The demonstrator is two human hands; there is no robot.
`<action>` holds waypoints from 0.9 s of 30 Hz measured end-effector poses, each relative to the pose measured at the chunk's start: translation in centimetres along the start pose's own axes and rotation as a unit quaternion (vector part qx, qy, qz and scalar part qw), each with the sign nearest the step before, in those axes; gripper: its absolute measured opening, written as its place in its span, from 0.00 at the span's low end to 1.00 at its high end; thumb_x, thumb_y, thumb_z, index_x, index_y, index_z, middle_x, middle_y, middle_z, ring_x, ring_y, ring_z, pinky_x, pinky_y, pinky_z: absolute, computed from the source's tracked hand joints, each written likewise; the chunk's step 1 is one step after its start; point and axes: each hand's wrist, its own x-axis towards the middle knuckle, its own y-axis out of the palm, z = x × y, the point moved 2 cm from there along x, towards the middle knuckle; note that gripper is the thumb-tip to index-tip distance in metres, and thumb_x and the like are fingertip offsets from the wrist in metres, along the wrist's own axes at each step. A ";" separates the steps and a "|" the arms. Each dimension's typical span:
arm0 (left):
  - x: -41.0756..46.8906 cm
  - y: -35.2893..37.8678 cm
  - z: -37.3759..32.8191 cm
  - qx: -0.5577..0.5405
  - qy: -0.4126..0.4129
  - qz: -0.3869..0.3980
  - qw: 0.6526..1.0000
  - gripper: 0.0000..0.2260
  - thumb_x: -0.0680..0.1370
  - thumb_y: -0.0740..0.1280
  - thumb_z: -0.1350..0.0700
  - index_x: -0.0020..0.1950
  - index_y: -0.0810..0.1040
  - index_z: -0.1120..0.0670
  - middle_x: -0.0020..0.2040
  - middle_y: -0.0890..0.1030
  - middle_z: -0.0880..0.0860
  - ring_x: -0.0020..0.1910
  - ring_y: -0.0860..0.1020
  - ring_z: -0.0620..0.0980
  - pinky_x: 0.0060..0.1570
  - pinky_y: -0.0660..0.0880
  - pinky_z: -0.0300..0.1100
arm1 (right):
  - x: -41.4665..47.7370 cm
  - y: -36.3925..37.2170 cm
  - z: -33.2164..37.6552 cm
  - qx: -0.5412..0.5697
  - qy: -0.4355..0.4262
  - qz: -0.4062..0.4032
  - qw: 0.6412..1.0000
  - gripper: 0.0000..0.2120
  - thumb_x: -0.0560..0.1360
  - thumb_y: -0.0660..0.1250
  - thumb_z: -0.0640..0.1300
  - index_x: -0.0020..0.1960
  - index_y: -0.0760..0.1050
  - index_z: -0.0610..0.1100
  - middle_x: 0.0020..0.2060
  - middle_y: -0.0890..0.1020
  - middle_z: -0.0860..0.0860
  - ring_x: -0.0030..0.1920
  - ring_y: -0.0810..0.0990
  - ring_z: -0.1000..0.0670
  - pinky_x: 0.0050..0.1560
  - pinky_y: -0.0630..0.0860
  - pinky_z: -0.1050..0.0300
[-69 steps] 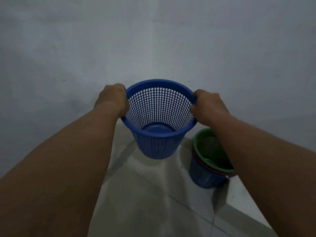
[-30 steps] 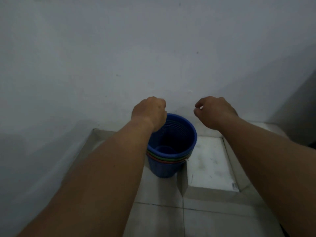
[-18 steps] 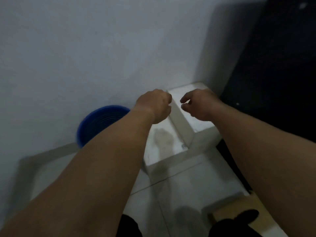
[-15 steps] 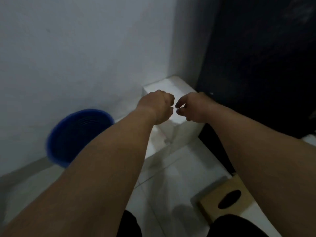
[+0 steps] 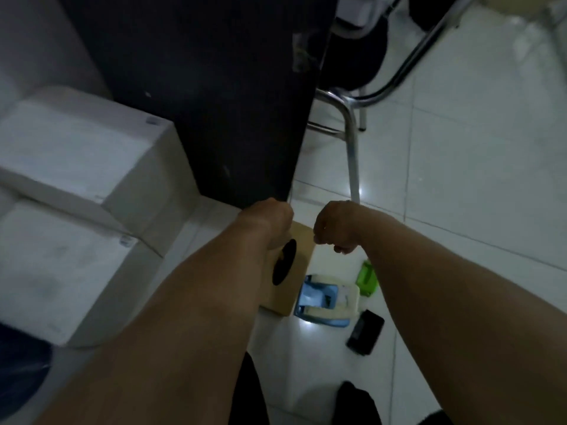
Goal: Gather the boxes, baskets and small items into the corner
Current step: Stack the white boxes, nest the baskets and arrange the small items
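The floor tiles (image 5: pixel 460 179) are glossy white and throw back spots of light. The chair leg (image 5: pixel 352 154) is polished, chrome-bright metal tube. The tall dark panel (image 5: pixel 214 87) looks matt black, scuffed in places. The white boxes (image 5: pixel 76 154) have a dull, slightly rough skin. The brown box (image 5: pixel 302 271) is plain matt cardboard. The blue tray (image 5: pixel 316 299) and green piece (image 5: pixel 366 279) look like smooth plastic, and the black slab (image 5: pixel 365 331) has a faint sheen.

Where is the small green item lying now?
In the head view, the green item lies on the floor right of centre, beside the blue-and-cream box.
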 end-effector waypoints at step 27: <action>2.9 17.7 2.6 -0.123 -0.164 -0.015 0.979 0.54 0.70 0.75 0.43 0.79 0.37 0.49 0.78 0.32 0.51 0.77 0.42 0.67 0.70 0.56 0.69 | 16.1 9.2 1.8 0.143 0.138 0.008 0.980 0.29 0.72 0.71 0.41 0.68 0.61 0.44 0.50 0.72 0.39 0.45 0.79 0.36 0.38 0.83 0.43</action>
